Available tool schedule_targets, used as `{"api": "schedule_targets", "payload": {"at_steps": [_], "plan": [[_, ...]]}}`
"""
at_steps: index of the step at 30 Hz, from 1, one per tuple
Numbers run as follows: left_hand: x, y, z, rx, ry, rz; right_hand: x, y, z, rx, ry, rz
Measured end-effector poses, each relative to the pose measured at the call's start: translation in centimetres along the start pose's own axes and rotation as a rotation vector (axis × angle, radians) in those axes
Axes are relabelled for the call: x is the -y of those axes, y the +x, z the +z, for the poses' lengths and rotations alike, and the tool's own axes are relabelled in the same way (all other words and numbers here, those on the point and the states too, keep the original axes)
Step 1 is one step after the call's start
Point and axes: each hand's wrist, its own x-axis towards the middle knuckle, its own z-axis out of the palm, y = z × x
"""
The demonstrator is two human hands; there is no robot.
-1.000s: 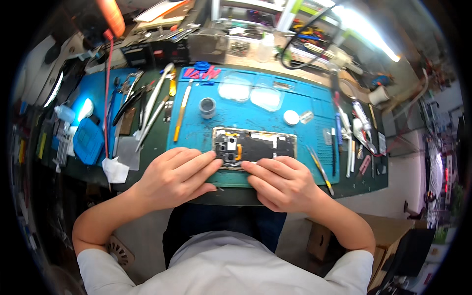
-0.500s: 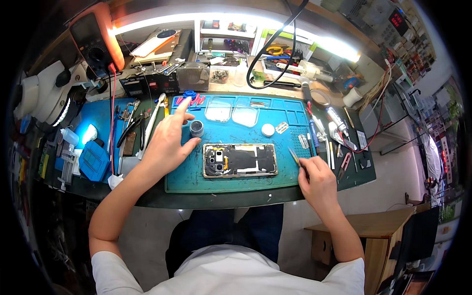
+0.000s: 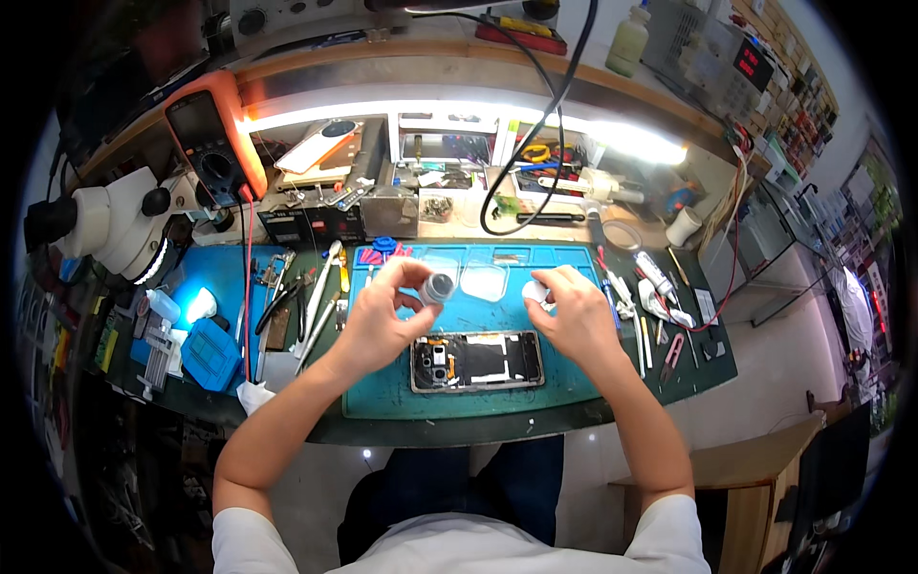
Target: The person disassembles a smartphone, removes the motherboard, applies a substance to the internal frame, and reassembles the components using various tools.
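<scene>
Left hand point(image 3: 378, 320) pinching small grey jar point(image 3: 439, 287) in its fingers — raised just above opened phone point(image 3: 476, 361); right hand point(image 3: 572, 316) gripping white lid point(image 3: 536, 292) beside it, jar mouth kept upright — likely against spilling.

Both bare forearms come up from the lower edge and angle inward, elbows spread wide. The left hand point(image 3: 382, 320) is raised with its wrist bent, thumb and fingers curled and pinched together at the tips. The right hand point(image 3: 572, 320) sits level with it, well apart, back facing up, fingers bent and closed toward the thumb.
</scene>
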Motion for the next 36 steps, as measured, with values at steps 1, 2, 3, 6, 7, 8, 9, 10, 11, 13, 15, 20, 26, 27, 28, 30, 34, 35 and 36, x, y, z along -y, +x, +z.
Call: {"api": "schedule_targets", "payload": {"at_steps": [1,2,3,6,7,8,9,10,11,13,15,20,26,27,28,30,34,35,36], "plan": [[-0.3,-0.3,-0.1,0.042,-0.082,-0.067,1.1,0.4,-0.8,0.005,0.159,-0.019],[-0.1,-0.4,-0.1,0.050,-0.124,-0.070,2.9,0.8,-2.0,0.011,0.319,-0.038],[-0.2,-0.5,0.2,0.065,-0.169,-0.073,3.9,1.0,-2.6,0.017,0.477,-0.051],[-0.5,-0.9,0.3,0.136,-0.347,-0.165,5.2,1.6,-1.4,0.079,0.646,-0.179],[-0.4,-0.9,0.1,0.179,-0.416,-0.204,5.4,1.8,-0.8,0.079,0.659,-0.243],[-0.1,-1.0,0.1,0.192,-0.419,-0.202,5.7,2.0,-0.5,0.104,0.650,-0.288],[0.0,-1.0,0.1,0.201,-0.426,-0.202,5.9,2.0,-0.2,0.136,0.644,-0.270],[-0.3,-0.9,0.3,0.184,-0.438,-0.171,5.8,2.0,0.2,0.134,0.655,-0.269],[-0.6,-0.9,0.1,0.204,-0.442,-0.195,5.7,2.0,0.6,0.132,0.666,-0.267],[-0.9,-0.9,-0.1,0.239,-0.453,-0.242,5.5,2.1,1.0,0.071,0.626,-0.362],[-0.3,-0.9,-0.5,0.295,-0.508,-0.320,5.2,2.2,1.4,0.046,0.617,-0.412],[-1.6,-1.3,0.9,0.076,-0.457,-0.186,5.5,1.6,1.1,0.070,0.537,-0.330],[-1.8,-1.2,0.5,0.095,-0.293,-0.055,6.1,1.3,1.8,-0.044,0.513,-0.308],[-1.8,-1.2,0.2,0.137,-0.391,-0.127,6.3,1.5,1.8,-0.131,0.462,-0.388],[-1.8,-1.2,0.0,0.213,-0.528,-0.161,6.1,1.6,1.9,-0.111,0.452,-0.448],[-1.5,-1.3,0.2,0.201,-0.588,-0.147,6.2,1.5,2.1,-0.040,0.501,-0.330],[-1.2,-1.0,0.0,0.026,-0.541,-0.079,8.0,3.7,2.1,0.057,0.666,-0.178],[-1.2,-0.8,-0.3,-0.042,-0.528,-0.066,8.3,4.8,2.5,0.066,0.717,-0.173],[-1.0,-0.6,-0.7,-0.117,-0.609,-0.128,8.5,6.3,3.5,0.091,0.774,-0.063]]}}
